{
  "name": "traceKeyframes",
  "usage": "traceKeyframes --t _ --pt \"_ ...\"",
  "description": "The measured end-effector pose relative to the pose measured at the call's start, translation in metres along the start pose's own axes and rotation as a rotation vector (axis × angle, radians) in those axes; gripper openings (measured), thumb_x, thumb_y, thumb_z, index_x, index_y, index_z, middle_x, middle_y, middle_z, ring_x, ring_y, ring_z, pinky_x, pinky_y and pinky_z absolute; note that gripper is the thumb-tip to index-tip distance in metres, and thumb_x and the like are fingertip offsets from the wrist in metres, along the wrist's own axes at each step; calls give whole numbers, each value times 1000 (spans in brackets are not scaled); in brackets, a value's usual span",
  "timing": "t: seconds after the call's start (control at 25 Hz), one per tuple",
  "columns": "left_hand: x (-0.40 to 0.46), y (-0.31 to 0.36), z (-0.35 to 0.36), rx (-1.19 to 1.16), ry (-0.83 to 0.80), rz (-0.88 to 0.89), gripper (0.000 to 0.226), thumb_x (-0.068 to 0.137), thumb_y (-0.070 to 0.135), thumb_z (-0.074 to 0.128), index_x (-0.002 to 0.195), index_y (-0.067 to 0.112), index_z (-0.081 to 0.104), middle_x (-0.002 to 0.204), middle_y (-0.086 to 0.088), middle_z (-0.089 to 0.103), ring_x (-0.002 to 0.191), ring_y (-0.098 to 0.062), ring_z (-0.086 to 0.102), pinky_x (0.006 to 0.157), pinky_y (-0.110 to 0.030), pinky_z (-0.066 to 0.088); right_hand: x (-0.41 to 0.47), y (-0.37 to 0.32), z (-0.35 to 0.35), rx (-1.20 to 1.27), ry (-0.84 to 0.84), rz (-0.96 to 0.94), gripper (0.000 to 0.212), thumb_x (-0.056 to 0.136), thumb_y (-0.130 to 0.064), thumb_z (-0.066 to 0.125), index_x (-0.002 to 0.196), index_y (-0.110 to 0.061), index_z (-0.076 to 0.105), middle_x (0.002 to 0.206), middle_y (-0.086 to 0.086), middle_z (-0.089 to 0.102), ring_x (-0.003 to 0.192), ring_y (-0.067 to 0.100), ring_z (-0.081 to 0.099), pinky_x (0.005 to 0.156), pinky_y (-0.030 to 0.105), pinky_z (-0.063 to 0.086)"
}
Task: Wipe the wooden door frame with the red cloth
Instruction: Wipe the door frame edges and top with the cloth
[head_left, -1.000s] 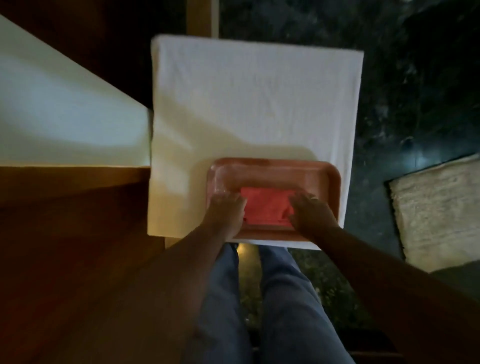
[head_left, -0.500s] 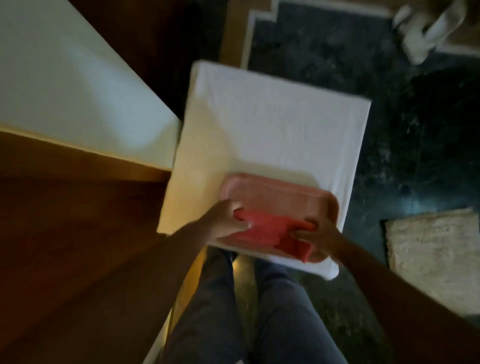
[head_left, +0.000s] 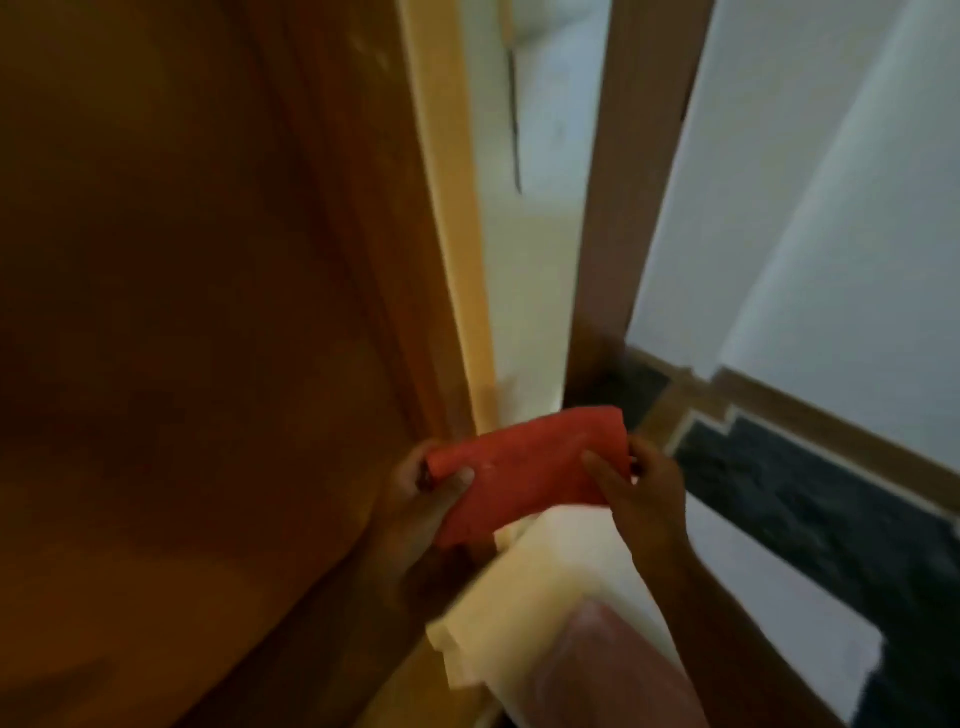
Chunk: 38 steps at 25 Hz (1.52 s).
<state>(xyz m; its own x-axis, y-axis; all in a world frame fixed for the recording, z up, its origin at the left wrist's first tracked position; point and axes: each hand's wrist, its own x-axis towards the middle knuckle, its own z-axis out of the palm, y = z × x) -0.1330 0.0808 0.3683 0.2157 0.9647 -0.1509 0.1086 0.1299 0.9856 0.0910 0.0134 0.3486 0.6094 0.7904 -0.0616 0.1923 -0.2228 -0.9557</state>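
The folded red cloth (head_left: 524, 470) is held up in the air between both hands. My left hand (head_left: 421, 514) grips its left end and my right hand (head_left: 641, 499) pinches its right end. The wooden door frame (head_left: 436, 218) rises just left of the cloth as a brown upright with a lighter yellow edge. The cloth's left end is close to the frame's lower part; I cannot tell whether it touches. The picture is blurred.
A broad brown wooden door (head_left: 182, 338) fills the left half. Below the hands are the white-covered surface (head_left: 524, 608) and the pink tray (head_left: 613, 670). A second wooden upright (head_left: 623, 182), a white wall (head_left: 810, 249) and dark floor tiles (head_left: 810, 499) lie to the right.
Both hands lifted the red cloth out of the pink tray and raised it beside the door frame. My view swung up from the tray to the doorway.
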Motion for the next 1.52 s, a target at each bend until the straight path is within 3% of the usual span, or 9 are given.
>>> traceKeyframes --t 0.24,0.4,0.52,0.64,0.88,1.0,1.2,1.32,1.52 --pt "34 154 -84 510 63 396 33 71 41 67 92 17 65 75 1 65 67 -22 64 62 -40 48 26 -196 84 90 270 -433 20 94 -35 63 112 -25 67 100 -5 72 92 14 70 86 35 58" --pt "38 189 -91 839 164 440 42 89 28 65 129 19 59 124 -8 69 111 -28 65 90 -38 49 11 -217 148 216 263 -517 54 96 -52 46 147 -36 36 136 -3 59 119 16 61 99 42 53" --pt "18 221 -95 911 303 900 45 96 36 54 138 24 54 133 -1 63 118 -21 62 89 -32 48 6 -211 184 52 276 -696 77 96 -56 44 156 -41 -1 162 4 27 141 21 40 109 50 43" --pt "18 271 -115 1081 686 1343 42 98 27 49 138 18 56 138 -12 61 127 -35 58 104 -51 40 27 -246 181 -206 419 -866 87 98 -35 56 157 -30 -7 161 25 24 140 41 40 103 61 44" --pt "47 296 -142 1551 1052 1100 64 101 39 42 158 14 24 163 -20 27 150 -41 25 121 -57 10 66 -441 115 -341 636 -1274 77 97 -24 58 155 0 13 162 27 18 148 38 24 119 49 21" --pt "58 292 -142 1650 1150 1028 68 102 45 35 159 12 19 166 -19 21 152 -39 15 121 -58 3 73 -526 94 -254 710 -1336 68 92 -24 59 149 2 35 153 26 38 142 37 36 117 49 33" --pt "50 295 -134 1706 1161 986 69 98 45 46 157 13 29 164 -19 25 151 -39 19 119 -59 12 60 -450 105 -351 568 -1301 83 92 -17 63 157 -4 13 164 22 12 147 37 25 112 39 34" --pt "34 326 -136 1680 1105 1026 72 94 42 51 156 14 30 164 -25 20 151 -42 21 119 -61 12 56 -359 115 -560 447 -1248 97 87 -39 68 158 -10 9 162 22 11 142 43 30 104 57 43" --pt "13 479 -162 1682 1283 1221 79 91 54 47 156 15 24 164 -26 16 151 -45 13 119 -63 4 68 -436 102 -523 661 -1310 95 81 -45 72 154 -6 25 151 29 32 120 41 48 90 53 51"
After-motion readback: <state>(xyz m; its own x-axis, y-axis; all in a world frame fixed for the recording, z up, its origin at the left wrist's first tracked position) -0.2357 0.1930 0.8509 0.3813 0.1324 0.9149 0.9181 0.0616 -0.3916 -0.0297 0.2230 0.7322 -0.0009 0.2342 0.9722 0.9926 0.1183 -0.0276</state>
